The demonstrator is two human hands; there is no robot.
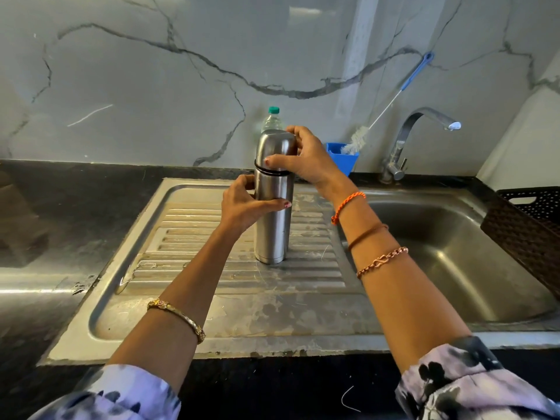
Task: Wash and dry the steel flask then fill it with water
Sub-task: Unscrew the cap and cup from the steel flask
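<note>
A tall steel flask (272,231) stands upright on the ribbed steel drainboard (212,268) of the sink. Its domed cap (274,145) sits on top, above a thin dark ring. My left hand (242,204) grips the flask's body from the left, thumb across the front. My right hand (306,159) grips the cap from the right, fingers over its top and thumb on its lower edge.
The sink basin (454,253) lies to the right, with a steel tap (424,131) behind it. A blue cup (345,159) holds a long bottle brush (391,104). A green-capped plastic bottle (272,119) stands behind the flask. A dark woven basket (527,231) sits far right.
</note>
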